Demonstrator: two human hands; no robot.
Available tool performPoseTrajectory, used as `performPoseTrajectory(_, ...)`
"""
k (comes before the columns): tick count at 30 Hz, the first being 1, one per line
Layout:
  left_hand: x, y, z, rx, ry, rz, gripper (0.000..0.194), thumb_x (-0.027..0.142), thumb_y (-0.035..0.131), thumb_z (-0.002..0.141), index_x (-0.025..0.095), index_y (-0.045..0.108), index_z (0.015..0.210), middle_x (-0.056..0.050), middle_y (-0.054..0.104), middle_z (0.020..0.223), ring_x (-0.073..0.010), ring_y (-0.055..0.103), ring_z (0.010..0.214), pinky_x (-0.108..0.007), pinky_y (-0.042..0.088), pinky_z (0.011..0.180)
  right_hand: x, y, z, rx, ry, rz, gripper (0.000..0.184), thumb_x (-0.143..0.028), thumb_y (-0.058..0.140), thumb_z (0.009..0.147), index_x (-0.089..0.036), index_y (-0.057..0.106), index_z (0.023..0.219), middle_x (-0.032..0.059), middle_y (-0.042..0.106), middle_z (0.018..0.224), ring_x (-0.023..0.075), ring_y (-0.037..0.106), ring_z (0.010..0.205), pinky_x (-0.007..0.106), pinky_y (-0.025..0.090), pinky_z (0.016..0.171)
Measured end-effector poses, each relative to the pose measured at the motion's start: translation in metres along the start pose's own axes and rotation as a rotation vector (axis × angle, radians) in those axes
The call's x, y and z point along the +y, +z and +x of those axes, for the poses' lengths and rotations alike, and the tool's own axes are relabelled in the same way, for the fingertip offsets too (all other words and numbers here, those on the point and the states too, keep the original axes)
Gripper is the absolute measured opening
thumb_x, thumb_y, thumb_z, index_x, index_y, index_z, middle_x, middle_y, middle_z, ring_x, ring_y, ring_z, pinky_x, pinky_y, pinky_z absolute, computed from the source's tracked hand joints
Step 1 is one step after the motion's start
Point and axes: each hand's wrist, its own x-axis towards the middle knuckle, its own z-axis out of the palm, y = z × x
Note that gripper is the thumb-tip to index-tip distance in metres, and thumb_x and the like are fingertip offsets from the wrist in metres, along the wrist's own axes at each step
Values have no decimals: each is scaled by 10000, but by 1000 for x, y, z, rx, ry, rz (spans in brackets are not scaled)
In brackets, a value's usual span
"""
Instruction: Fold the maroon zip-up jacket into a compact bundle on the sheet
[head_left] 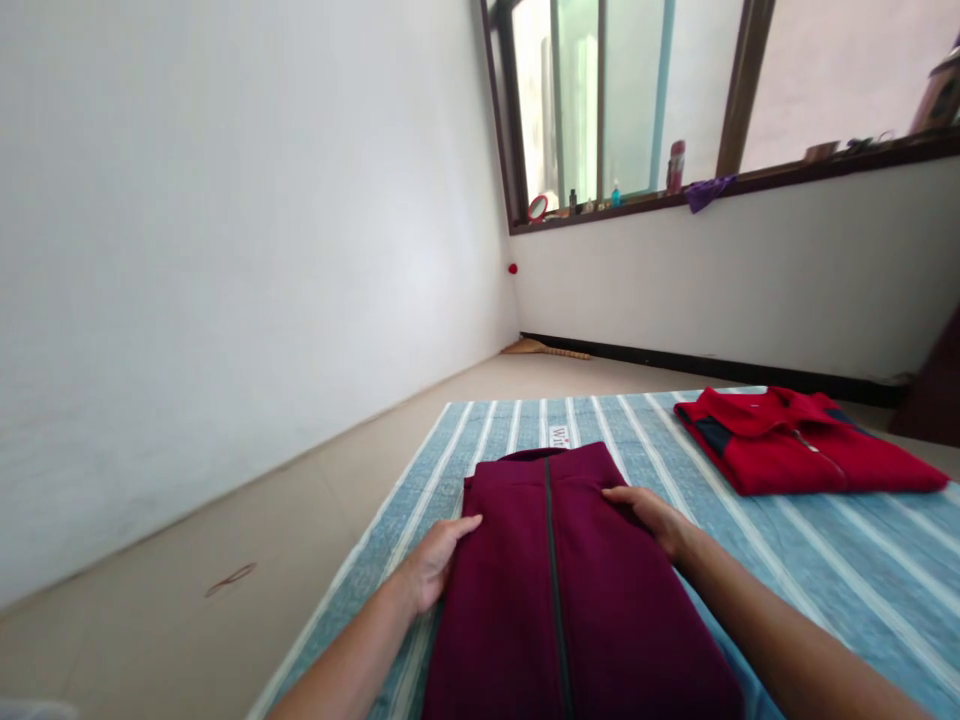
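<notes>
A folded maroon zip-up jacket (510, 580) lies in front of me, its dark zip running lengthwise down the middle and its collar end pointing away. My left hand (437, 560) grips its left edge, thumb on top and fingers tucked out of sight at the side. On the opposite edge, my right hand (651, 515) holds the cloth the same way, with the thumb over the fabric. Beneath the jacket spreads a blue cloth with white stripes (442, 460). To the right rests a folded red jacket (817, 440) with dark blue shoulder patches and a short zip.
A white wall (225, 250) rises on the left above a tiled floor (300, 520). A broom (536, 347) lies in the far corner. Along the windowsill (637, 208) stand a round mirror (537, 208), small bottles, a pink bottle (676, 167) and a purple cloth (706, 192).
</notes>
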Motion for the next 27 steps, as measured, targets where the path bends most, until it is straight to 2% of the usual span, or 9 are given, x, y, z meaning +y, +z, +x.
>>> performPoseTrajectory(3, -5, 1, -9, -20, 48, -39, 412, 288, 790, 627, 112, 657, 975, -144, 726, 951, -307, 691, 885, -415, 538, 849, 5, -5, 4, 60, 38, 18, 219, -206, 469, 887, -76, 638, 934, 76, 688, 596, 186, 662, 521, 289, 559, 600)
performPoseTrajectory(7, 5, 8, -19, 61, 153, -78, 451, 207, 800, 583, 128, 644, 998, -135, 729, 939, -316, 696, 858, -417, 558, 788, -4, -2, -1, 80, 24, 32, 199, -207, 485, 884, -87, 635, 936, 74, 696, 622, 181, 663, 535, 288, 560, 617)
performPoseTrajectory(10, 10, 10, -15, 129, 225, -94, 417, 187, 785, 582, 138, 650, 973, -121, 734, 915, -299, 703, 820, -390, 566, 755, -14, 3, 2, 92, 5, 36, 194, -236, 502, 885, -106, 633, 942, 64, 701, 643, 176, 663, 545, 282, 558, 615)
performPoseTrajectory(13, 7, 8, -5, 206, 160, -57, 351, 140, 766, 548, 131, 661, 882, -112, 739, 800, -295, 708, 728, -378, 576, 672, -17, 6, 12, 125, 19, 24, 211, -218, 472, 900, -88, 622, 969, 68, 693, 623, 178, 648, 506, 286, 552, 582)
performPoseTrajectory(16, 2, 4, 2, 201, 97, -41, 325, 143, 767, 540, 134, 665, 849, -100, 737, 757, -289, 707, 702, -374, 576, 664, -14, 6, 20, 142, 32, 8, 222, -200, 458, 905, -69, 613, 993, 71, 686, 613, 185, 647, 498, 295, 548, 575)
performPoseTrajectory(19, 5, 0, 6, 131, 54, -55, 320, 255, 803, 571, 124, 673, 832, -114, 738, 788, -284, 707, 727, -372, 573, 707, -10, 6, 19, 125, 6, 1, 214, -204, 480, 900, -71, 613, 1000, 71, 689, 626, 190, 659, 530, 304, 551, 610)
performPoseTrajectory(21, 12, -2, 10, 130, 50, -56, 344, 343, 810, 580, 116, 676, 800, -123, 735, 777, -282, 706, 713, -362, 572, 691, -10, 6, 16, 108, -31, 1, 217, -225, 492, 903, -77, 618, 998, 71, 694, 640, 190, 661, 548, 310, 552, 639)
performPoseTrajectory(24, 23, -2, 22, 261, 122, -2, 379, 396, 823, 537, 111, 671, 736, -118, 722, 695, -284, 693, 624, -354, 561, 584, -12, 5, 12, 87, -120, 5, 256, -335, 521, 904, -124, 628, 1003, 60, 710, 695, 193, 672, 609, 310, 555, 681)
performPoseTrajectory(27, 30, -2, 34, 359, 173, 38, 367, 353, 840, 478, 103, 657, 675, -114, 704, 630, -280, 671, 549, -352, 541, 516, -14, 2, 14, 102, -219, -34, 301, -412, 503, 904, -159, 635, 1000, 58, 715, 719, 211, 680, 654, 324, 558, 682)
